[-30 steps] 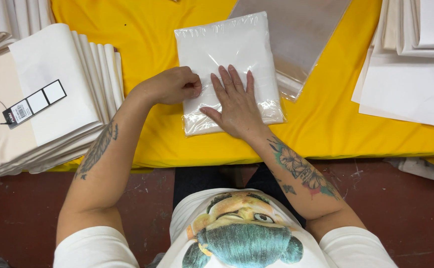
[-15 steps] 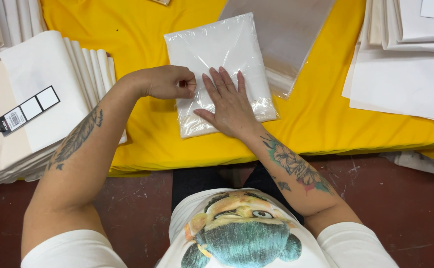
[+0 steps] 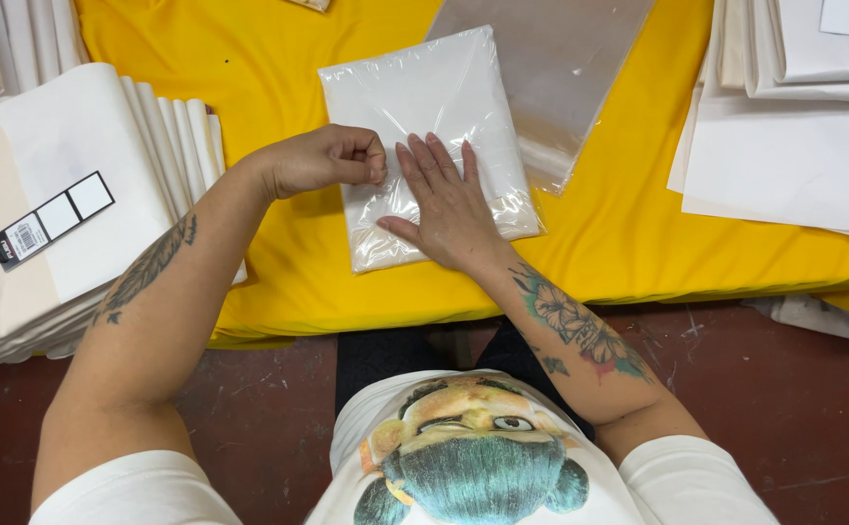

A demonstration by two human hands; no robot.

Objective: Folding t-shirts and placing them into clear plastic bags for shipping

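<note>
Surface: yellow worktop above a dark red floor.
Bagged garment: frame centre, lying flat.
Left hand: closed, pinching the bag's left edge, apparently to hold it taut.
Right hand: open, fingers spread, pressing the bag flat.
Surroundings: folded white stacks left; empty clear bag upper right.

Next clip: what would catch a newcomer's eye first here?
The bright yellow table cover stands out at once. At its centre lies a clear bag holding a folded white garment, with the right hand pressed flat on it and the left hand pinching its near-left edge. Stacks of folded white garments lie to the left.
</note>
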